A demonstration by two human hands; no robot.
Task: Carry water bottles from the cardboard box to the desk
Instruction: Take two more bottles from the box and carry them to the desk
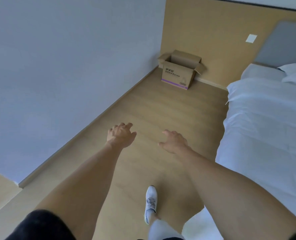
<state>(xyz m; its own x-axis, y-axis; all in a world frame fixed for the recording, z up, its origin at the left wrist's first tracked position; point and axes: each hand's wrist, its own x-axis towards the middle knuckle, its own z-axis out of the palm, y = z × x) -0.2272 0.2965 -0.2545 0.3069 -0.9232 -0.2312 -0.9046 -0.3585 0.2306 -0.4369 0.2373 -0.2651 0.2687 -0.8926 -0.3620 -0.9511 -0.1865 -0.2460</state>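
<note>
From my feed I can't see inside the open brown cardboard box: the near wall blocks the interior, so no bottles are visible. Print on its front is too blurred to read. The box stands on the floor in the far corner, flaps up, touching or just beside the tan wood wall panel; can't tell which. No worktop in frame.

Left hand: fingers loosely curled, holding nothing. Right hand: fingers spread and relaxed, holding nothing. Both are stretched fwd over the floor, well apart from the box.

Lower edge cuts off both upper arms and the leg above the white sneaker.

Surface: light wood-look floor. Pale grey wall at left w/ skirting along its base. White-sheeted bed at right, cut off by the frame edge; white pillow at its head, grey padded headboard behind.
</note>
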